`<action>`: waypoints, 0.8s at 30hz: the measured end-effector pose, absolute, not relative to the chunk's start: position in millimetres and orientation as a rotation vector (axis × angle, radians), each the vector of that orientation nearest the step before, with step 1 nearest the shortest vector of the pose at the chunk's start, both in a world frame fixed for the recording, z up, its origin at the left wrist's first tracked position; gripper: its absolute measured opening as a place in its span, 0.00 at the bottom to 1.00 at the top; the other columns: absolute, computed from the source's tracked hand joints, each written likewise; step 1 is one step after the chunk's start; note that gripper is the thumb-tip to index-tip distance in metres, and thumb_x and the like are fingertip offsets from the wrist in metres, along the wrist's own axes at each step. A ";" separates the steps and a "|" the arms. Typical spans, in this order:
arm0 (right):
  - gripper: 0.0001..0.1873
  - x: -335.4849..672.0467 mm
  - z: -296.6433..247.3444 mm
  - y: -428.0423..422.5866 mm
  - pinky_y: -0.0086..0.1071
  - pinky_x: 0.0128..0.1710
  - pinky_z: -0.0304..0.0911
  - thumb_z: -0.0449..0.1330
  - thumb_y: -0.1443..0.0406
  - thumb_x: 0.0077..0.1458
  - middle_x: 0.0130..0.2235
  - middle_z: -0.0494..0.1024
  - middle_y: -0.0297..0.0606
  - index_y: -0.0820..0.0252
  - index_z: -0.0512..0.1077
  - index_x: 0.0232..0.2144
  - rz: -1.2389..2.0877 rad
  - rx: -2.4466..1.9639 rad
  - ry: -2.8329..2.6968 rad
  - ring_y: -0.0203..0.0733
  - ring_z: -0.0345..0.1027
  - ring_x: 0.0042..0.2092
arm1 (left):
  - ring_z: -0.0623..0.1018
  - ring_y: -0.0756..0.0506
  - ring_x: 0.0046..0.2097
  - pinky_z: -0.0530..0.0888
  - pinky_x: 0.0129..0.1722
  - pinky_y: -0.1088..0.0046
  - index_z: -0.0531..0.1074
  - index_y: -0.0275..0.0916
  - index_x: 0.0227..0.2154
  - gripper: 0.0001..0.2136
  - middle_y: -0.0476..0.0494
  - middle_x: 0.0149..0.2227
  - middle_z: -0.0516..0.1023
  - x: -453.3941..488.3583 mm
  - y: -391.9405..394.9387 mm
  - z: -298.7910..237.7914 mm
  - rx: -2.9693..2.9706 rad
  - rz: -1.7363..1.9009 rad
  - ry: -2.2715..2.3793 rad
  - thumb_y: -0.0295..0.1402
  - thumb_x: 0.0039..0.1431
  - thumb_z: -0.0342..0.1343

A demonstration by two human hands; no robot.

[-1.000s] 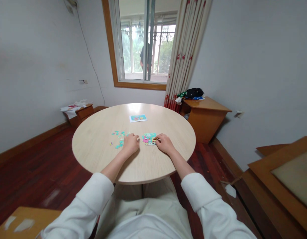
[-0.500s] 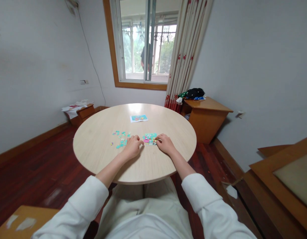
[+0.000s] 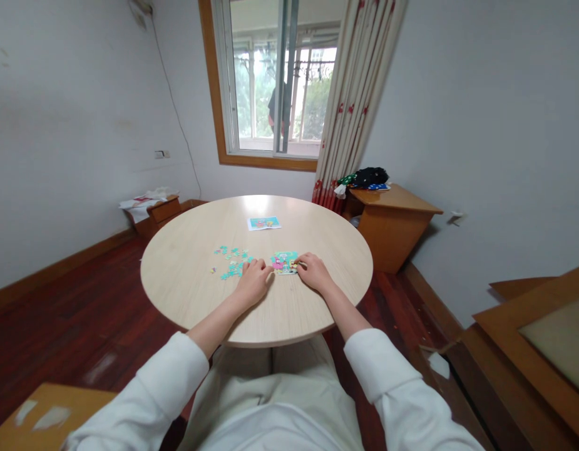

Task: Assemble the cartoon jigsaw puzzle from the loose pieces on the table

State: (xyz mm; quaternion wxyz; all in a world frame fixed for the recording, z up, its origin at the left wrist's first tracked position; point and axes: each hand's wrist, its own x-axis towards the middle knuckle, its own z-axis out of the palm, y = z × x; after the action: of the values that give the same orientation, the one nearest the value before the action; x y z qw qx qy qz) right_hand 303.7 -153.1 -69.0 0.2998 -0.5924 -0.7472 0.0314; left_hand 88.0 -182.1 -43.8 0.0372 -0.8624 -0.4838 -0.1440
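Note:
A partly joined jigsaw puzzle (image 3: 284, 262), with a turquoise, pink and yellow cartoon print, lies flat on the round pale wooden table (image 3: 195, 300). At its left edge, my left hand (image 3: 254, 280) rests with fingers bent together, the fingertips against the border. My right hand (image 3: 313, 273) is closed at the right edge, thumb and forefinger gripping there and covering part of the picture. Several loose puzzle pieces (image 3: 231, 269) are scattered to the left, some partly hidden behind my left hand.
A printed picture sheet (image 3: 264, 223) lies farther back on the table. Beyond are a window (image 3: 256, 88), a curtain (image 3: 352, 100) and a wooden desk (image 3: 395, 219) heaped with dark cloth (image 3: 370, 177). A person (image 3: 278, 109) stands outside. A cardboard box (image 3: 49, 416) sits at lower left.
The whole view has shifted slightly as the head moved. Both hands stay at the puzzle's edges, with only a slight change in the left fingers.

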 end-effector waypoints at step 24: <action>0.11 309.9 -76.6 -150.7 0.35 0.48 0.58 0.54 0.69 0.54 0.42 0.75 0.40 0.58 0.76 0.36 0.091 -1.570 -1.976 0.42 0.66 0.45 | 0.78 0.46 0.38 0.69 0.34 0.79 0.78 0.39 0.35 0.12 0.43 0.39 0.81 -43.8 -117.7 -8.6 -2.603 -0.172 -2.195 0.31 0.44 0.59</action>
State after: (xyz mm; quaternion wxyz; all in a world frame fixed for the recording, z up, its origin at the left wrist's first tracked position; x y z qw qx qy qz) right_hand 309.9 -150.7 -76.6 0.3032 -0.5923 -0.7457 0.0343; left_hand -43.8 -117.7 -8.6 -0.1337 -0.7567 -0.6380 -0.0501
